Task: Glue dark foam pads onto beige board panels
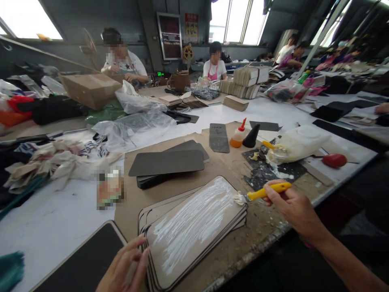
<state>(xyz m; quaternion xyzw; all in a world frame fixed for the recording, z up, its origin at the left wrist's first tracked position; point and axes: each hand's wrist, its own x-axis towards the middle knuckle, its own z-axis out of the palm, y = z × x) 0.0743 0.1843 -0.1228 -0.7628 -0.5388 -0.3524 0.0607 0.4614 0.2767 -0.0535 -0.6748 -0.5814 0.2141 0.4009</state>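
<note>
A beige, dark-edged panel (179, 227) lies on top of a stack of similar panels, streaked with white glue (197, 215). My left hand (127, 263) is at the near left edge of this stack, its bent fingertips and thumb holding the edge. In my right hand (288, 202) is a yellow-handled brush (263, 192), gripped by the handle. Its head, clotted with cream-coloured glue, is over the panel's right corner; whether it touches cannot be told. Beyond, a glue-smeared dark sheet (255, 178) bears a tipped whitish plastic container (306, 142) with glue at its mouth.
Dark grey panels (167, 162) are piled behind the stack. A red-tipped bottle (238, 136), a black cone (251, 137) and a red object (334, 160) stand or lie farther right. Fabric scraps (45, 162) cover the left side. Several people work at the back.
</note>
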